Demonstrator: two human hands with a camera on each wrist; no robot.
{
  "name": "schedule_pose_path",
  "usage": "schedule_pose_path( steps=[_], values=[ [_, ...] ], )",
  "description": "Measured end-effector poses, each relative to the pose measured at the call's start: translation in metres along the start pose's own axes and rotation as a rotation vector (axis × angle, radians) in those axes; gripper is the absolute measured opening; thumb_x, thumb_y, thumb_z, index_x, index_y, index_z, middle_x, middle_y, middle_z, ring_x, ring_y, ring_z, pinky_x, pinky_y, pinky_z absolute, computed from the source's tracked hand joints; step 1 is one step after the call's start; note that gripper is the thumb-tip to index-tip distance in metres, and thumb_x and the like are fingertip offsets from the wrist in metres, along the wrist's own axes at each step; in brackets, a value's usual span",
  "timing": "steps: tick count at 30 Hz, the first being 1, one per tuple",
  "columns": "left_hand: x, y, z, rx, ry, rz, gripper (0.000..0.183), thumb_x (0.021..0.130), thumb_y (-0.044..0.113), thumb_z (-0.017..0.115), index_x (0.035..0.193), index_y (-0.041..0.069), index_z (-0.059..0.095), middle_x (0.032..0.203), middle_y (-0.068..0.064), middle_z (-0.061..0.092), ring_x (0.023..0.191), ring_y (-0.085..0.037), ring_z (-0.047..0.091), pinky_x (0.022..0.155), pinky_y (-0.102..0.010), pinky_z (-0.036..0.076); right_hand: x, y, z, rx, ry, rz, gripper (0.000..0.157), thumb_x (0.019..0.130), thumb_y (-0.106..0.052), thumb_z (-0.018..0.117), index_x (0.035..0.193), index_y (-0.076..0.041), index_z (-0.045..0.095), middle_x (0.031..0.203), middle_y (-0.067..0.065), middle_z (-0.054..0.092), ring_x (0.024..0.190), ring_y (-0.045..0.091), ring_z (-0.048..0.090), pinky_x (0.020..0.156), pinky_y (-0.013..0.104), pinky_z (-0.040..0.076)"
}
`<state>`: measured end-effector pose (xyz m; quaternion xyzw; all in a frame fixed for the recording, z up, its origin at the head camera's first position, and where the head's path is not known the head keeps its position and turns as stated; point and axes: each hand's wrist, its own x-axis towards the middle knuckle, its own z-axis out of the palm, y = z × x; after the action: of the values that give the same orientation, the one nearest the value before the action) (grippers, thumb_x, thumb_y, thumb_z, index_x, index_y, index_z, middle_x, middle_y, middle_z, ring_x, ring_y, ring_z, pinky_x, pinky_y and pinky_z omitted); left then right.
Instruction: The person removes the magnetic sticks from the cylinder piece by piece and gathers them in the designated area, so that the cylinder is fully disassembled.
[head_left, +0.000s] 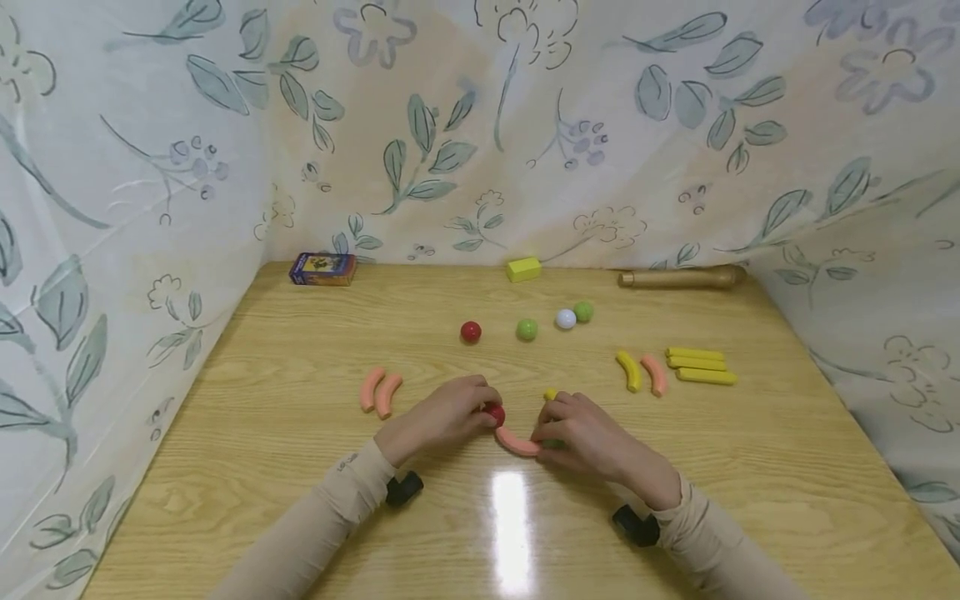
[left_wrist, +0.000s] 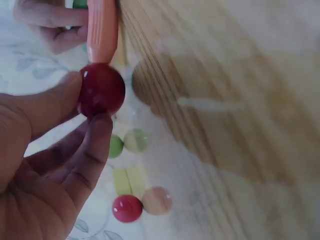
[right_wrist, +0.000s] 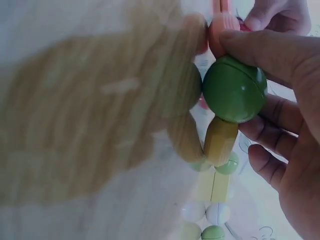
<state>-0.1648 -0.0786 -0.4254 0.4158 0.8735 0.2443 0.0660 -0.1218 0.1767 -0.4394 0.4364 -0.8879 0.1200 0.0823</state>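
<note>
My left hand [head_left: 457,410] pinches a glossy red ball [left_wrist: 102,91] between thumb and fingertips. The ball sits right at the left end of a curved pink stick [head_left: 517,442] lying on the table. At the stick's other end is my right hand [head_left: 581,433], its fingers around a green ball [right_wrist: 235,90] and its thumb tip on the pink end. A yellow piece [right_wrist: 220,142] meets the green ball on its far side; in the head view the right hand covers most of both.
Two pink curved sticks [head_left: 381,393] lie left. Right are curved yellow [head_left: 628,372] and pink [head_left: 654,375] sticks and straight yellow sticks [head_left: 697,360]. Several balls lie behind, including a red one [head_left: 471,332]. A small box [head_left: 322,268], yellow block [head_left: 523,269] and brown rod [head_left: 681,277] line the back.
</note>
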Motion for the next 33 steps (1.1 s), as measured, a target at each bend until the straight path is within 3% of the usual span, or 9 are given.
schedule_pose_path(
  steps=[4,7,10,15,19,22,25,29,33],
  values=[
    [0.010,-0.009,-0.001,0.044,0.065,-0.089,0.013,0.094,0.018,0.064,0.102,0.009,0.067,0.093,-0.003,0.060,0.080,-0.013,0.052,0.072,-0.026,0.045,-0.003,0.001,0.002,-0.014,0.025,0.003,0.016,0.075,-0.029,0.084,0.087,-0.022,0.077,0.089,-0.008,0.065,0.083,0.009,0.053,0.071,0.026,0.042],
    [0.022,-0.019,-0.002,0.156,0.141,-0.130,0.012,0.095,0.018,0.063,0.101,0.007,0.065,0.093,-0.005,0.059,0.080,-0.017,0.051,0.073,-0.030,0.046,-0.004,0.000,0.004,-0.009,0.037,0.001,0.017,0.073,-0.028,0.085,0.086,-0.022,0.077,0.089,-0.008,0.065,0.083,0.009,0.053,0.071,0.027,0.042],
    [0.035,-0.028,-0.001,0.282,0.208,-0.129,0.010,0.094,0.015,0.065,0.098,0.006,0.063,0.094,-0.008,0.058,0.084,-0.023,0.053,0.075,-0.034,0.048,-0.004,-0.002,0.008,0.012,0.044,-0.001,0.017,0.073,-0.027,0.085,0.087,-0.021,0.077,0.090,-0.008,0.066,0.085,0.010,0.054,0.072,0.028,0.043],
    [0.051,-0.038,0.003,0.385,0.225,-0.146,0.005,0.092,0.009,0.066,0.091,0.007,0.061,0.092,-0.010,0.057,0.085,-0.028,0.055,0.072,-0.036,0.052,-0.003,-0.009,0.014,0.040,0.033,0.009,0.018,0.075,-0.028,0.083,0.090,-0.020,0.077,0.092,-0.008,0.067,0.088,0.011,0.056,0.075,0.029,0.045],
    [0.056,-0.041,0.005,0.434,0.223,-0.188,0.009,0.091,0.010,0.068,0.097,0.006,0.062,0.097,-0.012,0.057,0.086,-0.028,0.058,0.069,-0.036,0.055,-0.004,-0.009,0.015,0.031,0.027,0.022,0.025,0.077,-0.034,0.081,0.096,-0.018,0.075,0.098,-0.005,0.068,0.093,0.014,0.058,0.078,0.032,0.047],
    [0.051,-0.035,0.003,0.425,0.238,-0.190,0.016,0.090,0.013,0.070,0.102,0.006,0.062,0.100,-0.012,0.057,0.085,-0.026,0.059,0.067,-0.035,0.055,-0.007,-0.004,0.008,0.024,0.045,0.046,0.032,0.078,-0.034,0.081,0.103,-0.016,0.074,0.106,-0.001,0.068,0.100,0.017,0.059,0.082,0.037,0.048],
    [0.038,-0.021,0.002,0.362,0.218,-0.160,0.017,0.091,0.014,0.068,0.105,0.006,0.064,0.100,-0.010,0.059,0.086,-0.024,0.060,0.070,-0.035,0.055,-0.013,0.004,-0.001,0.017,0.051,0.059,0.036,0.075,-0.023,0.080,0.109,-0.013,0.072,0.113,0.002,0.068,0.105,0.021,0.059,0.085,0.041,0.049],
    [0.014,0.002,0.005,0.250,0.122,-0.049,0.019,0.093,0.013,0.065,0.110,0.005,0.067,0.101,-0.007,0.062,0.089,-0.020,0.061,0.075,-0.033,0.054,-0.016,0.011,-0.007,-0.008,0.022,0.041,0.038,0.072,-0.011,0.076,0.110,-0.014,0.071,0.112,0.000,0.070,0.104,0.020,0.060,0.085,0.040,0.049],
    [0.003,0.019,0.010,0.205,0.061,0.080,0.014,0.093,0.014,0.065,0.103,0.008,0.072,0.096,-0.003,0.064,0.084,-0.016,0.061,0.071,-0.027,0.052,-0.014,0.010,-0.004,-0.024,0.030,0.042,0.032,0.074,-0.019,0.082,0.104,-0.015,0.073,0.099,-0.003,0.071,0.094,0.017,0.060,0.081,0.036,0.049]
  ],
)
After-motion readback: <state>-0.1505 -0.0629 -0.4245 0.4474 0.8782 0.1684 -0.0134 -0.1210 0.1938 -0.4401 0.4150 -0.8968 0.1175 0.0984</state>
